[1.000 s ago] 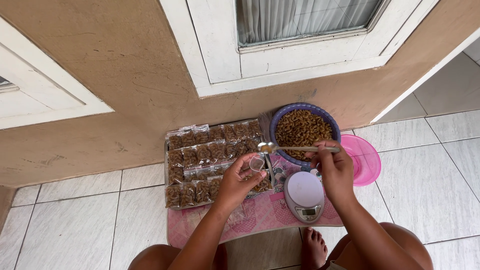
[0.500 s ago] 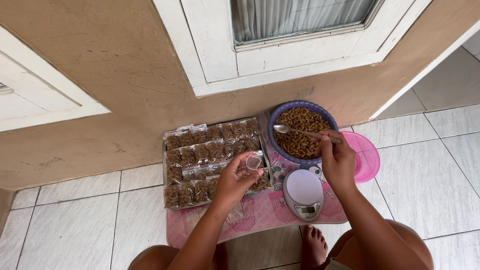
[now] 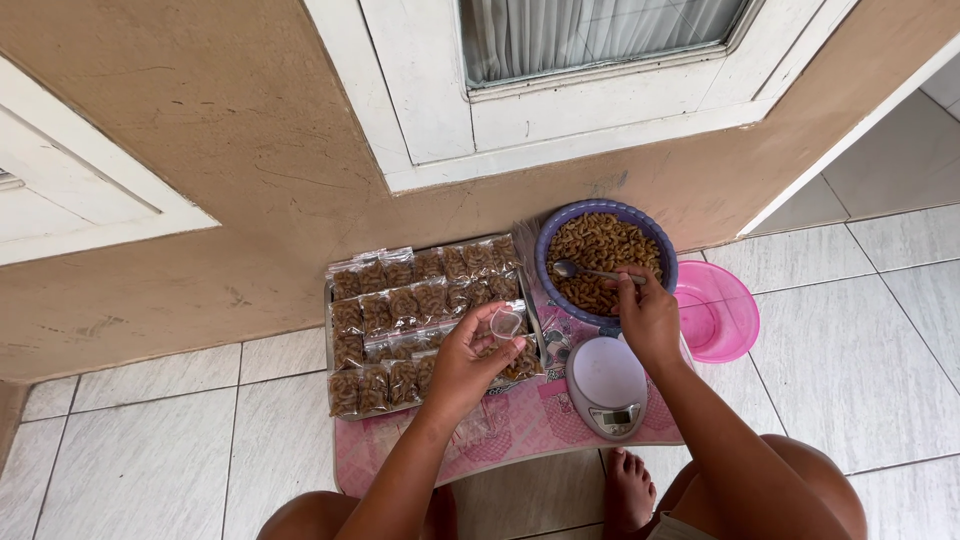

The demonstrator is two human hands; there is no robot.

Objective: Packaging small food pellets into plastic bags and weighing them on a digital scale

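Clear packets (image 3: 420, 310) of brown snacks fill the tray (image 3: 328, 345) in rows.

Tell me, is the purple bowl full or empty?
Nearly full: the purple bowl holds brown snacks almost to its rim, with a spoon lying on them.

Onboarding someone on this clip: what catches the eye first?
The purple bowl heaped with brown snack pieces, at the table's far right, where the right hand dips a spoon. Left of it, a tray packed with small filled bags, the left hand holding a clear bag above it. A white scale sits nearest.
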